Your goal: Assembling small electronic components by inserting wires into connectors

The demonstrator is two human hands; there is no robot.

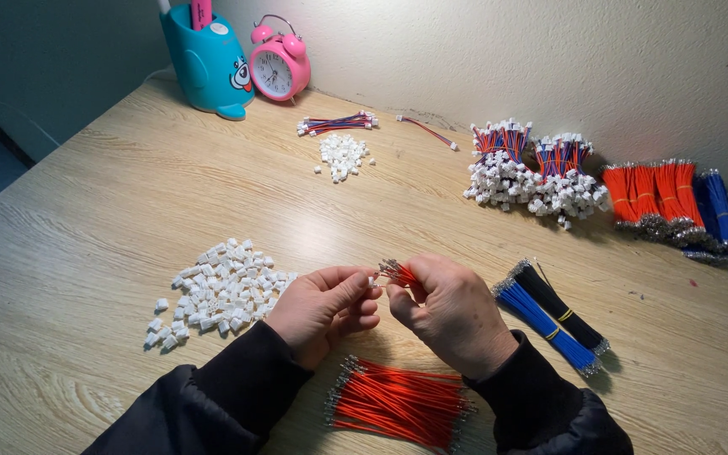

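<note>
On the tabletop (111, 194), a pile of connector housings (216, 291) lies left of my left hand (322, 307). A loose wire bundle (398, 403) sits below my wrists, two banded wire bundles (549, 316) right of my right hand (448, 312). Finished harnesses (532, 173) lie far right by the wall; a pen holder (206, 63) and alarm clock (278, 67) stand far left.

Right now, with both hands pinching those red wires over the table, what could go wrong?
1. The left hand and right hand work just above the loose red wires; a sleeve could scatter them.
2. The pile of white connector housings lies beside the left wrist and might get swept off.
</note>
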